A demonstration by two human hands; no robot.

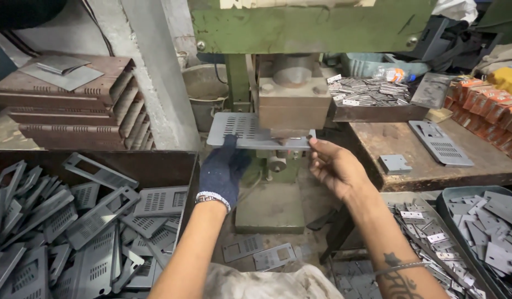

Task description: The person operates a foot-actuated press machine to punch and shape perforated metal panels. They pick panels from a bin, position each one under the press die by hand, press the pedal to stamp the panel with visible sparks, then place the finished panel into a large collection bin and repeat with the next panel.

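Your left hand [224, 173], in a dark blue knit glove with a striped cuff, grips the near edge of a flat grey sheet-metal plate [240, 130] from below, fingers curled up onto it. Your right hand [336, 166], bare, is half open, with thumb and fingertips pinching the plate's right end. Plate: thin, rectangular, matte grey, punched with rows of short slots at its left part; it lies level under the press block [294, 103], a rusty brown steel die hung from the green machine frame [311, 25], its right portion hidden beneath the block. Left bin [156, 166]: a loose heap of like grey slotted panels [84, 221] and open frames, edges overlapping at all angles. Back left: stacked brown folded metal housings [73, 105], slotted along their sides. Right bench [433, 166], worn and rust-stained, carries one slotted grey panel [441, 145] and a small grey square piece [395, 163]. Behind it, a tray of small bright hinge-like stampings [369, 91]. Lower right: trays of small grey blanks [488, 232].
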